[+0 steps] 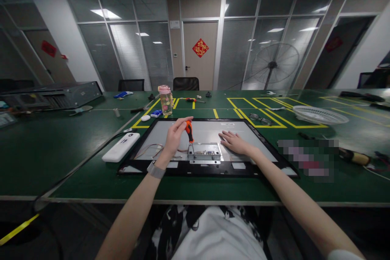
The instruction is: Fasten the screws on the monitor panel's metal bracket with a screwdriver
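Note:
An orange and black screwdriver is gripped at its handle by my left hand, its shaft pointing down. The tip meets the left end of a metal bracket with connector ports on it. That bracket sits on the back of a flat display panel with a black frame, lying on the table. My right hand rests flat on the panel's pale back, fingers spread, right of the bracket. Thin wires run across the panel near my left wrist.
Left of the panel lies a white power bank with a cable. Behind stand a pink-lidded bottle and another screwdriver. Glasses, a white basket and a yellow-handled tool lie rightward. A computer case is far left.

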### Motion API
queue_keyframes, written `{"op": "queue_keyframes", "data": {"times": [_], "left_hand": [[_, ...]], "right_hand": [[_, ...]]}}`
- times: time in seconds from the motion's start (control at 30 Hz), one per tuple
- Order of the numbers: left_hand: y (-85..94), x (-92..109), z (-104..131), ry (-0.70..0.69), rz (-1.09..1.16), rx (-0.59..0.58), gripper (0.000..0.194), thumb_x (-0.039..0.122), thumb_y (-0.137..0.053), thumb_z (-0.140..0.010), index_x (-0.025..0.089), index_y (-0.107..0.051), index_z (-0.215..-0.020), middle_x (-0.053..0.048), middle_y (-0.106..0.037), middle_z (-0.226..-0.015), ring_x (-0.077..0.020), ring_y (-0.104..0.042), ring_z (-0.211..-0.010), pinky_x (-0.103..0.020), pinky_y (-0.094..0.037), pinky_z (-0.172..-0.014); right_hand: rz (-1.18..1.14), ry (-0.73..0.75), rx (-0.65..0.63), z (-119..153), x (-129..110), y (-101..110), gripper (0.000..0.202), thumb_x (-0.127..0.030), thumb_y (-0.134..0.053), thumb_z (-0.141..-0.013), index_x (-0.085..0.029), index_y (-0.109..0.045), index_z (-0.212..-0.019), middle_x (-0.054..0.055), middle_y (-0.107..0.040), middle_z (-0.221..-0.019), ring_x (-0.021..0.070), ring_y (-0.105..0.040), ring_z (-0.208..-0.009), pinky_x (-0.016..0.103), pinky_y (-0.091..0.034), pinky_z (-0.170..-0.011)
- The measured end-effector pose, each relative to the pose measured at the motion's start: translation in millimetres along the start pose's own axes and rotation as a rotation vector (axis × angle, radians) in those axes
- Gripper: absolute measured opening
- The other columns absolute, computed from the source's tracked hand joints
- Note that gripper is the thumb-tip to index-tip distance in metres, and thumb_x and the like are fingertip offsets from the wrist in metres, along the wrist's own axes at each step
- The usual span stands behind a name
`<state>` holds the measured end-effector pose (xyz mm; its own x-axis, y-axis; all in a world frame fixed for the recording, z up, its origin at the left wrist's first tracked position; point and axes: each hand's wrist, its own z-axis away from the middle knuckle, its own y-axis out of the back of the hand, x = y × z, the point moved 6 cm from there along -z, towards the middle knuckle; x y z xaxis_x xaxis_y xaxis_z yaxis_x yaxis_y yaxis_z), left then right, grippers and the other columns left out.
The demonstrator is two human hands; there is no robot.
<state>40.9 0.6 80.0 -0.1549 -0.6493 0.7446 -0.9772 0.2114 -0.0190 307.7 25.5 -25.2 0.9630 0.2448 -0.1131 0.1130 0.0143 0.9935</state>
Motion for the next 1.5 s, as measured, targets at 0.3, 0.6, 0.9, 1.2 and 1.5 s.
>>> {"op": "queue_keyframes", "data": {"times": [0.3,0.6,0.9,1.2,1.5], "left_hand": [[0.0,6.7,0.6,0.006,-0.078,0.058,0.020,0.032,-0.070,-0.077,0.018,-0.071,-0.091,-0.001,-0.061,-0.079,-0.0127,-0.057,-0.071,-0.022,-0.046,-0.067],[-2.2,0.5,0.7,0.028,0.040,0.004,0.026,0.038,-0.058,-0.087,0.016,-0.071,-0.095,-0.005,-0.067,-0.087,-0.0160,-0.060,-0.082,-0.025,-0.045,-0.075],[-4.1,-5.9,-0.5,0.055,0.173,-0.010,0.031,0.041,-0.056,-0.089,0.015,-0.066,-0.103,-0.009,-0.069,-0.091,-0.0199,-0.065,-0.087,-0.032,-0.048,-0.082],[-1.8,4.6,-0.1,0.019,-0.034,0.017,0.022,0.033,-0.072,-0.075,0.019,-0.071,-0.092,-0.004,-0.068,-0.088,-0.0156,-0.062,-0.079,-0.025,-0.048,-0.073],[-4.8,-2.0,0.5,0.086,0.088,-0.020,0.033,0.037,-0.061,-0.085,0.018,-0.067,-0.111,-0.006,-0.068,-0.090,-0.0175,-0.062,-0.086,-0.028,-0.047,-0.081]], "right_hand": [[0.000,-0.009,-0.017,2.0,-2.4,2.7,0.061,-0.050,-0.023,-0.094,-0.022,-0.030,-0.147,0.009,-0.024,-0.155,0.0339,-0.020,-0.142,0.057,-0.021,-0.110],[0.003,-0.019,-0.013,2.5,-2.7,2.8,0.061,-0.051,-0.023,-0.094,-0.021,-0.031,-0.147,0.010,-0.025,-0.155,0.0338,-0.020,-0.142,0.056,-0.021,-0.110],[0.000,-0.025,-0.009,2.9,-2.5,2.7,0.061,-0.050,-0.023,-0.094,-0.021,-0.031,-0.147,0.010,-0.024,-0.155,0.0338,-0.020,-0.142,0.057,-0.021,-0.110],[-0.008,-0.014,-0.018,-0.6,1.0,-0.7,0.061,-0.051,-0.023,-0.094,-0.022,-0.029,-0.148,0.009,-0.023,-0.156,0.0333,-0.019,-0.142,0.057,-0.019,-0.110],[-0.018,-0.007,-0.013,0.4,0.6,0.4,0.062,-0.052,-0.023,-0.093,-0.023,-0.031,-0.147,0.010,-0.024,-0.155,0.0340,-0.020,-0.142,0.058,-0.021,-0.109]]}}
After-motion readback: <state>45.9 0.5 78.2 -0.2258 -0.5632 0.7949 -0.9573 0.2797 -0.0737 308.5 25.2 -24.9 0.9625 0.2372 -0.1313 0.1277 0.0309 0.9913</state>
